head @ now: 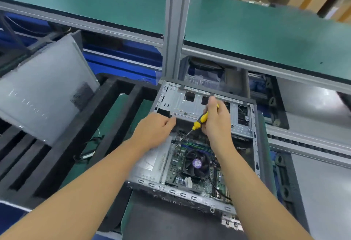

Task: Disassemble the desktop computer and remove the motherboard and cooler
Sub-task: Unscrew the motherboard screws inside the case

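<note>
Head: right fingers (212, 106) tight around screwdriver (203, 117).

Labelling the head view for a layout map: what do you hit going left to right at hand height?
Grey side panel → black foam rack → left hand → screwdriver → right hand gripping it → right wall of the computer case.

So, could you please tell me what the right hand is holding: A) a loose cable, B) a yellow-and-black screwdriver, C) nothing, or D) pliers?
B: the right hand grips a yellow-and-black screwdriver, its thin shaft pointing down into the open case.
</note>
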Available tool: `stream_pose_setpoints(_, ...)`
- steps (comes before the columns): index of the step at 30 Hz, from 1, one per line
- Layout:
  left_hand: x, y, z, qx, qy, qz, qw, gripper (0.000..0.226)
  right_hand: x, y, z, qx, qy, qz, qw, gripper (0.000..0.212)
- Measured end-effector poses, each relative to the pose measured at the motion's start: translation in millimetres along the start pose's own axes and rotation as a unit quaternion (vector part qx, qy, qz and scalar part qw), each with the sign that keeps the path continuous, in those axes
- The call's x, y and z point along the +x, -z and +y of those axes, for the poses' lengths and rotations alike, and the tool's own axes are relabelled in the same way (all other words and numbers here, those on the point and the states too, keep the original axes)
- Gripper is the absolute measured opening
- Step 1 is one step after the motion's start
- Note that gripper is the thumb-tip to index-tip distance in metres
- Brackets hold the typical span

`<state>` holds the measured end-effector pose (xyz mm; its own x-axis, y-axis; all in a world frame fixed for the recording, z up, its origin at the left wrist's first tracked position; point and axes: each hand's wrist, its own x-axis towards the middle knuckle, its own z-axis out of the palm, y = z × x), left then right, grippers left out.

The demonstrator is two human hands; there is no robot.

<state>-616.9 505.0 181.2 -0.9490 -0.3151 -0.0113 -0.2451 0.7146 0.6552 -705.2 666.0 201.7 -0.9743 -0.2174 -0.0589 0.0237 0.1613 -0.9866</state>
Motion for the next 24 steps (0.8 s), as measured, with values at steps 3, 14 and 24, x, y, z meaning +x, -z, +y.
stream_pose_setpoints(3, 9.7, -13.4, 9.4, 0.117, -0.044, -0.036, 0.991, 0.061, -2.9, 16.0, 15.9, -0.054, 0.029, -0.065, 0.996, 0.038)
stream_pose_setpoints(14, 38.7, -48.9, 6.5, 0.133, -0.115, -0.041, 0.984, 0.052, -21.4, 24.7, 42.1, -0.276, 0.059, -0.344, 0.896, 0.018)
stream_pose_setpoints(24, 43.6, -56.5, -0.9, 0.114, -0.047, 0.033, 0.992, 0.054, -37.4, 8.5, 65.9, -0.271, 0.049, -0.428, 0.861, 0.013)
